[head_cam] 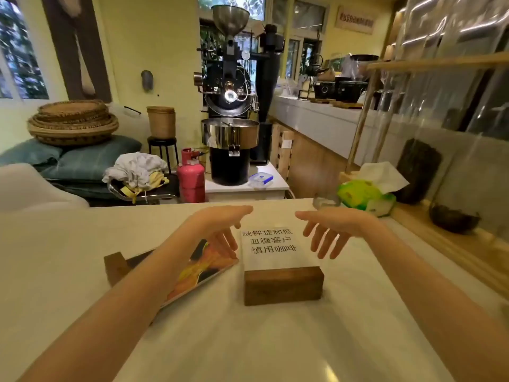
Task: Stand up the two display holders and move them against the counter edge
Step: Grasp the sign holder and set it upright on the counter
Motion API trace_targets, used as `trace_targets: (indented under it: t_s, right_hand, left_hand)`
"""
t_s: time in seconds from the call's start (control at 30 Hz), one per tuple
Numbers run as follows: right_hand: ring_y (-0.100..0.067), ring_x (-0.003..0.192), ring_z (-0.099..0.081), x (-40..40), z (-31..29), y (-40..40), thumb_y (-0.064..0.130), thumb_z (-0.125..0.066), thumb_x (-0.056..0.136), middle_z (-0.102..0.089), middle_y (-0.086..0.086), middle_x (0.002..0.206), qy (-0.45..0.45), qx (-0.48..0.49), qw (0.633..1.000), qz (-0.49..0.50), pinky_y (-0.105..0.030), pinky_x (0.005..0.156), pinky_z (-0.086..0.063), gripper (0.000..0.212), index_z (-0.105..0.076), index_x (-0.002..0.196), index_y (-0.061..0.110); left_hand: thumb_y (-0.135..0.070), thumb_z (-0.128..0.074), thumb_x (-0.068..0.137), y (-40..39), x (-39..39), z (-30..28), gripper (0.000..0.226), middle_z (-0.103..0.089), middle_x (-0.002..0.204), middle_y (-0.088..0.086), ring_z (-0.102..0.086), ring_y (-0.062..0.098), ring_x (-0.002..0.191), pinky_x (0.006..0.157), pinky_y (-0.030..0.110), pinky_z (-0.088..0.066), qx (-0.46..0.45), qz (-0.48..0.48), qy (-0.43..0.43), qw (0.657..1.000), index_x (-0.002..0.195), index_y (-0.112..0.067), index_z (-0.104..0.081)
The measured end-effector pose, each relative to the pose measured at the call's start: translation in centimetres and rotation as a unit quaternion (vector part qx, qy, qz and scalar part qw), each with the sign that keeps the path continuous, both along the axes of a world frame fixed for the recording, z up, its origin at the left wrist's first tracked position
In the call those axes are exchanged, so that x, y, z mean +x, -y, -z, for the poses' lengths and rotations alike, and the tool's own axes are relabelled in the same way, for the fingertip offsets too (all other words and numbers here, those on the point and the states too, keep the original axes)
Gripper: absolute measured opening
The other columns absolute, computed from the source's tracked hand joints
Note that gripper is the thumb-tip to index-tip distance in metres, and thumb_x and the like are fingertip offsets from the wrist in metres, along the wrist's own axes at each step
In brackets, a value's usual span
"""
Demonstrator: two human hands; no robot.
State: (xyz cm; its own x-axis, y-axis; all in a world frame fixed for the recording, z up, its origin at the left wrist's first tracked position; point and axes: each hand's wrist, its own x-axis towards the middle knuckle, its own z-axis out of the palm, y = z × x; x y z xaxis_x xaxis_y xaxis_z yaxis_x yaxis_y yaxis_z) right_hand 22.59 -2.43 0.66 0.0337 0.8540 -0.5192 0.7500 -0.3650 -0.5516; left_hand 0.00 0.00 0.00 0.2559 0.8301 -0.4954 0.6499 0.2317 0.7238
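Display holder (281, 260) between 2 open hands (220, 230).

Tissue pack (366, 198) (green), coffee roaster (230, 106)

counter (68, 257): white | text holder (283, 285) | picture holder (201, 268) | tissue pack (366, 198)

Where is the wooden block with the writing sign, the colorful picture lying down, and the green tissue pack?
Wooden block (283, 285): head view, on its front face.
Colorful picture (203, 268): head view, on the orange part right of the arm.
Green tissue pack (363, 197): head view, on its green wrapper.
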Motion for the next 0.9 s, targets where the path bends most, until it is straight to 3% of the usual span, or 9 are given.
trace_targets:
  t_s: [0.13,0.27,0.43,0.5,0.57,0.63,0.73,0.8,0.9]
  right_hand:
    - [-0.029,0.076,-0.069,0.4,2.0,0.4,0.06,-0.041,0.084,-0.068,-0.016,0.091,-0.038,-0.024,0.998,0.045,-0.04,0.071,-0.058,0.065,-0.054,0.116,0.005]
    - [-0.024,0.071,-0.063,0.5,4.0,0.5,0.049,-0.048,0.087,-0.062,-0.014,0.087,-0.103,-0.016,0.99,0.095,-0.029,0.052,-0.058,0.056,-0.052,0.118,0.002]
    - [-0.014,0.048,-0.06,0.6,5.9,0.7,0.027,-0.062,0.084,-0.059,-0.009,0.082,-0.185,-0.011,0.975,0.125,-0.019,0.038,-0.048,0.04,-0.053,0.113,0.002]
    - [-0.014,0.058,-0.058,0.4,6.6,0.8,0.018,-0.067,0.081,-0.061,-0.012,0.096,-0.196,-0.009,0.971,0.137,-0.018,0.042,-0.047,0.034,-0.055,0.108,0.003]
    - [-0.019,0.079,-0.059,0.3,7.2,0.7,0.011,-0.07,0.076,-0.062,-0.017,0.117,-0.216,-0.01,0.967,0.135,-0.024,0.063,-0.05,0.03,-0.059,0.103,0.004]
    - [-0.021,0.09,-0.059,0.2,7.4,0.8,0.007,-0.071,0.075,-0.065,-0.014,0.111,-0.224,-0.005,0.965,0.137,-0.03,0.08,-0.049,0.036,-0.056,0.107,-0.002]
    - [-0.015,0.079,-0.06,-0.1,7.1,1.0,0.008,-0.071,0.075,-0.065,0.0,0.086,-0.196,0.029,0.972,0.126,-0.023,0.07,-0.049,0.043,-0.057,0.115,0.0]
    - [-0.012,0.073,-0.057,-0.2,6.9,1.0,0.013,-0.074,0.074,-0.066,0.0,0.092,-0.162,0.046,0.978,0.119,-0.019,0.059,-0.048,0.039,-0.062,0.11,0.006]
    - [-0.017,0.081,-0.057,-0.3,6.7,1.0,0.016,-0.074,0.073,-0.064,-0.003,0.108,-0.146,0.071,0.979,0.122,-0.022,0.06,-0.051,0.048,-0.057,0.117,0.005]
  left_hand:
    - [-0.056,-0.037,0.087,0.0,-0.1,1.7,0.072,-0.061,0.112,0.033,-0.066,0.038,0.084,0.077,0.043,-0.054,-0.037,-0.02,-0.002,0.999,0.135,-0.003,-0.031]
    - [-0.052,-0.041,0.087,0.4,0.5,3.2,0.07,-0.062,0.085,0.024,-0.066,0.031,0.071,0.063,0.036,-0.055,-0.051,-0.033,0.022,0.998,0.136,-0.004,-0.028]
    - [-0.037,-0.052,0.088,0.8,1.1,4.3,0.064,-0.06,0.1,0.025,-0.063,0.028,0.069,0.061,0.034,-0.057,-0.016,-0.035,0.039,0.999,0.139,-0.006,-0.028]
    - [-0.025,-0.058,0.086,0.9,1.2,4.6,0.054,-0.06,0.083,0.015,-0.064,0.023,0.064,0.05,0.026,-0.058,0.0,-0.011,0.032,0.999,0.132,-0.004,-0.039]
    - [-0.017,-0.065,0.081,0.9,1.2,4.9,0.046,-0.062,0.083,0.011,-0.064,0.018,0.058,0.043,0.02,-0.055,0.004,0.013,0.022,1.0,0.122,-0.002,-0.051]
    - [-0.011,-0.069,0.077,0.9,1.1,5.1,0.041,-0.066,0.088,0.012,-0.063,0.016,0.053,0.043,0.018,-0.054,0.012,0.02,0.013,1.0,0.114,0.0,-0.057]
    - [-0.003,-0.069,0.075,1.4,1.2,4.7,0.035,-0.065,0.082,0.008,-0.063,0.016,0.051,0.04,0.018,-0.052,0.006,0.017,0.027,0.999,0.107,0.002,-0.056]
    - [0.002,-0.068,0.076,1.8,1.3,4.1,0.039,-0.06,0.077,0.003,-0.063,0.016,0.054,0.038,0.019,-0.052,0.004,0.013,0.038,0.999,0.109,-0.006,-0.051]
    - [0.003,-0.068,0.075,2.1,1.4,3.6,0.06,-0.054,0.08,-0.002,-0.06,0.019,0.068,0.041,0.023,-0.055,0.035,0.012,0.039,0.999,0.126,-0.005,-0.04]
